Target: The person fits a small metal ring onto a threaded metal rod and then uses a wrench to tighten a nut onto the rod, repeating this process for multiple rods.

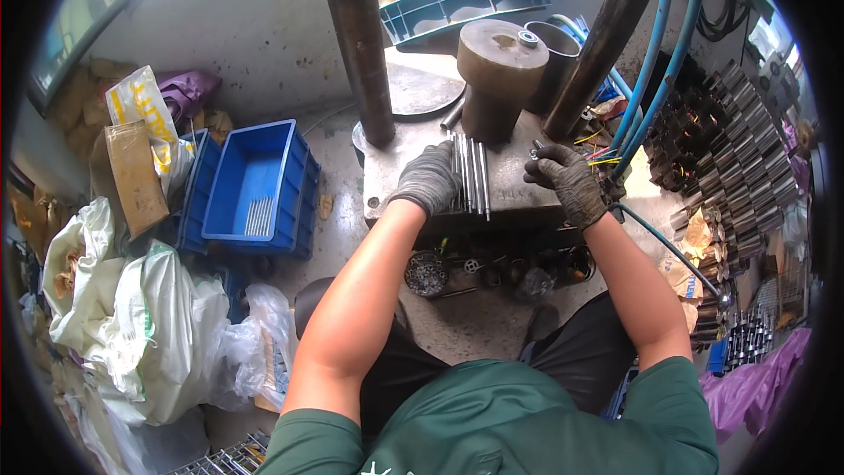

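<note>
Several slim metal rods [475, 178] lie side by side on the steel press bed [519, 193]. My left hand [429, 179], in a dark grey glove, is closed at the left end of the row, its fingertips curled around a rod there. To the right of the rods, my gloved right hand [567, 180] pinches a small shiny metal part [534, 151] between thumb and fingers; its exact kind is too small to tell. Just beyond the rods stands a thick round steel ram block [501, 79], with a small metal ring [527, 38] on its top.
Dark steel columns [356, 44] rise on both sides of the bed. A blue bin [259, 180] at left holds several rods. White sacks [149, 325] lie nearer. Blue hoses [655, 79] hang at right before stacked metal tubes [730, 141]. Below the bed sits a container of small parts [426, 273].
</note>
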`<state>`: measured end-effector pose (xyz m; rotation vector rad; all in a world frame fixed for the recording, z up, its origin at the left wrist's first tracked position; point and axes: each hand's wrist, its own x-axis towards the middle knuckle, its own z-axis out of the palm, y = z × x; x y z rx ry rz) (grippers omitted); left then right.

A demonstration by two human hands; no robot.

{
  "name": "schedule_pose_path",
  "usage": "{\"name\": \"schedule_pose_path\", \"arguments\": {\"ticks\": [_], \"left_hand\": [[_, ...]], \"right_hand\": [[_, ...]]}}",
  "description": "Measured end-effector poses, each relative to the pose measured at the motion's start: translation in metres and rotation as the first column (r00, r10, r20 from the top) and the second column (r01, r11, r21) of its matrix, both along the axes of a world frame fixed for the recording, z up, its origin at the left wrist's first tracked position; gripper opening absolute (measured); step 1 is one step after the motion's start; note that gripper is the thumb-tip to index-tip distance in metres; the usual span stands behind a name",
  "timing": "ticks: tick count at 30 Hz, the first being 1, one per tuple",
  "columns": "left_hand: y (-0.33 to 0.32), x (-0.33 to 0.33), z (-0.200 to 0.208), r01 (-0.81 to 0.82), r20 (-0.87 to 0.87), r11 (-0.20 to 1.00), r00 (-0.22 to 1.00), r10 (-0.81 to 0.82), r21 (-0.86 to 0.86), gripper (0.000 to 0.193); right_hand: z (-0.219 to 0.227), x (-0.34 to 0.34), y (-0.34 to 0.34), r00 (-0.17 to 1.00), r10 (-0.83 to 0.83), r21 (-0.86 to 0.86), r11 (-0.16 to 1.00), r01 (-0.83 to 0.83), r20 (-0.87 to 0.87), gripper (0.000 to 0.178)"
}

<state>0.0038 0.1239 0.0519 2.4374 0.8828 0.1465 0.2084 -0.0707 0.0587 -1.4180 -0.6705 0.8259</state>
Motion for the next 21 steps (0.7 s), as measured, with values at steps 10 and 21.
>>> {"name": "schedule_pose_path", "arguments": {"ticks": [10, 21], "left_hand": [[0.004, -0.007, -0.012, 0.024, 0.062, 1.000, 0.998, -0.025, 0.019, 0.052], [0.012, -0.019, -0.005, -0.046, -0.116, 0.998, 0.992, 0.050, 0.033, 0.041]], "right_hand": [[-0.031, 0.062, -0.014, 0.326, 0.033, -0.135, 0.945, 0.297, 0.945, 0.040], [-0.030, 0.065, 0.014, 0.559, -0.007, -0.196, 0.933, 0.303, 0.829, 0.040]]}}
